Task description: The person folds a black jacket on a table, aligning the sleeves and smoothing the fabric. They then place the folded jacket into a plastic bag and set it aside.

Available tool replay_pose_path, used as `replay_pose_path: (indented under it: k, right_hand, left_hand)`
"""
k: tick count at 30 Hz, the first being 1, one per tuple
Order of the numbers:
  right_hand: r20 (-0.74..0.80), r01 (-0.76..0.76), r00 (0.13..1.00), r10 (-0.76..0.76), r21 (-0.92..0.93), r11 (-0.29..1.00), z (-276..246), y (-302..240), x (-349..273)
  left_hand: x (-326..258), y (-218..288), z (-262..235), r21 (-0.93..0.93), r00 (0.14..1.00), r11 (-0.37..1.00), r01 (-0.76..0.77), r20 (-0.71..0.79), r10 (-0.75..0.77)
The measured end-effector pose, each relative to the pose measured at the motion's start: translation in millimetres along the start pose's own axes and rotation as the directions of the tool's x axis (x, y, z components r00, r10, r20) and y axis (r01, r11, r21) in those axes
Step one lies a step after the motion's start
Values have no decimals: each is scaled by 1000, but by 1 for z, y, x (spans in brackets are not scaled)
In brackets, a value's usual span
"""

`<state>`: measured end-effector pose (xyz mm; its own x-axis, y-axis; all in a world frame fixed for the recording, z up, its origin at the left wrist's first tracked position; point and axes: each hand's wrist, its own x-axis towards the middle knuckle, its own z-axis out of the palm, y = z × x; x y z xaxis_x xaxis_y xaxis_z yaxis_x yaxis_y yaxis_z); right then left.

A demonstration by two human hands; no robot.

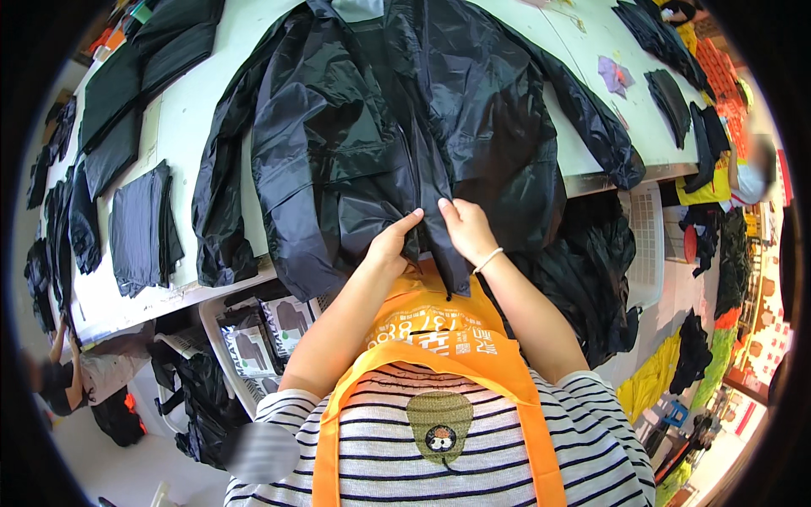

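A shiny black jacket [397,127] lies spread on the white table [194,118], its hem hanging over the near edge. My left hand [393,243] pinches the left front edge of the jacket at the hem. My right hand [466,226], with a white band on the wrist, pinches the right front edge close beside it. The two hands hold the front opening together just above my orange apron [439,338].
Folded black fabric pieces [139,224] lie on the table's left side, and more dark pieces [672,97] at the far right. A white crate [646,245] and a heap of black garments [591,279] sit to my right. Packaged garments [253,338] fill a bin under the table. A person [72,376] is at lower left.
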<state>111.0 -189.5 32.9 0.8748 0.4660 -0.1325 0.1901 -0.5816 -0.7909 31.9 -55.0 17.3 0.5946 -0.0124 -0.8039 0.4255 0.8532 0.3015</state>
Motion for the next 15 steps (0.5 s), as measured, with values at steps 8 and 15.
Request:
replay_pose_path:
  k: [8, 15]
  right_hand:
    - [-244, 245, 902, -356, -388, 888, -21, -20, -30]
    - [-88, 25, 996, -21, 41, 999, 14, -7, -36]
  left_hand:
    - [9, -9, 14, 28, 1000, 1000, -14, -3, 14]
    - [0, -8, 25, 98, 991, 992, -81, -101, 91]
